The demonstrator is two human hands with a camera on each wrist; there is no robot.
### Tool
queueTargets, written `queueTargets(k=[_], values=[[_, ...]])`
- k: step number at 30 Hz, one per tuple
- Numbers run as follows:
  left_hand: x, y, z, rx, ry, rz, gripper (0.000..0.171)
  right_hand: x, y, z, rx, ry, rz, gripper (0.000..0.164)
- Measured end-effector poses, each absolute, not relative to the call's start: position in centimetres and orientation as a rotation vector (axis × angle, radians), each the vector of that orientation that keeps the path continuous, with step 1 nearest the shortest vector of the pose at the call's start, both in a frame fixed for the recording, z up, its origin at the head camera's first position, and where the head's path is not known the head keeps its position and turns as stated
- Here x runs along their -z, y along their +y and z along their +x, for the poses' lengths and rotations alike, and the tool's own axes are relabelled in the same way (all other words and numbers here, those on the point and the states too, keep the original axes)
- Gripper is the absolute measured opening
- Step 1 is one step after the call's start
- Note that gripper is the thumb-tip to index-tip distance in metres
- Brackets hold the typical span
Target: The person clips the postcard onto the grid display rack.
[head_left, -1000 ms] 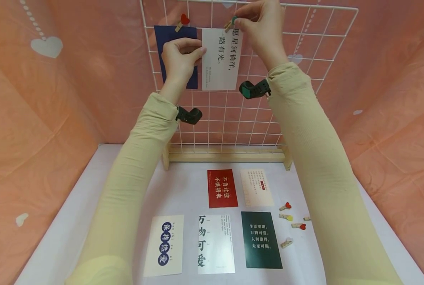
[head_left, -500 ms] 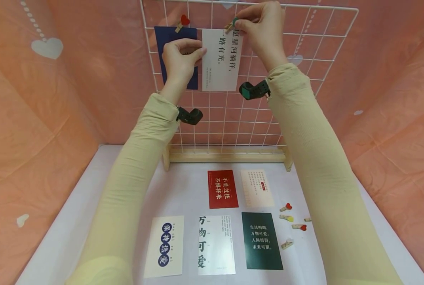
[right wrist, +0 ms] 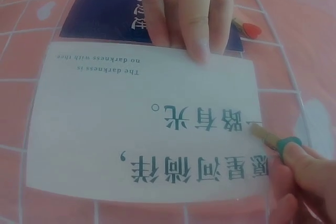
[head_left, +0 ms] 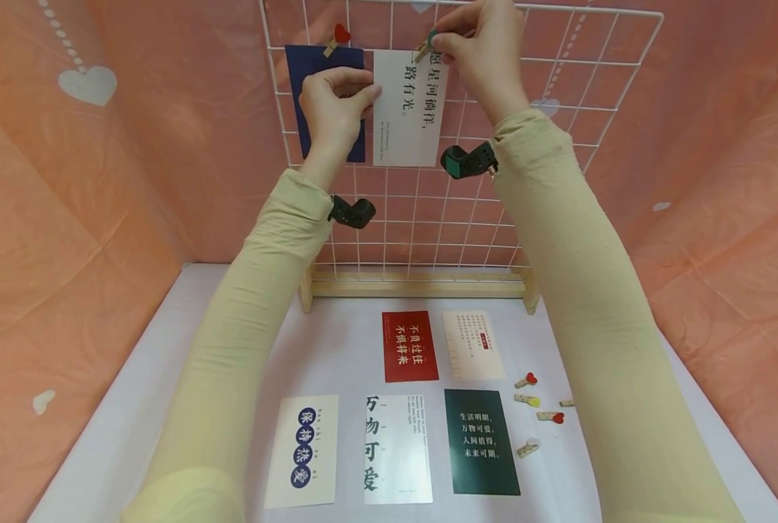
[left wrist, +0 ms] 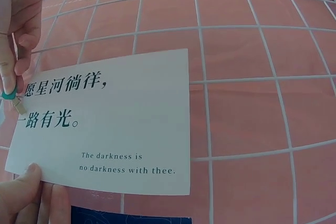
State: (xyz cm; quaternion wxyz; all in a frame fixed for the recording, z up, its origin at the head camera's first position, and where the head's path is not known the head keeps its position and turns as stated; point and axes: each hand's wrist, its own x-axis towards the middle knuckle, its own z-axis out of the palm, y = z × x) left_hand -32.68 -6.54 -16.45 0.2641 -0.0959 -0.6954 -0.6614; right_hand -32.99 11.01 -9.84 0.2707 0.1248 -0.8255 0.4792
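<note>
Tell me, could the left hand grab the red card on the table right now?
Probably not as things stand: the left hand is pinching the white card up above. Were it freed, likely yes, since nothing lies on the red card.

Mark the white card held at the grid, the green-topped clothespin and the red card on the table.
White card [left wrist: 113,132]: left wrist view, middle of its face.
Green-topped clothespin [right wrist: 268,138]: right wrist view, its wooden body.
Red card [head_left: 410,347]: head view, middle of its face.
</note>
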Motion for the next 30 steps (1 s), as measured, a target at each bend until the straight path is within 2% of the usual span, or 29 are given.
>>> queueTargets(k=[30], values=[[16.62, -6.08, -32.58, 1.694, -1.860, -0.186, 0.016, 10.19, 10.19, -33.03, -1.176, -2.230, 0.318, 0.017]])
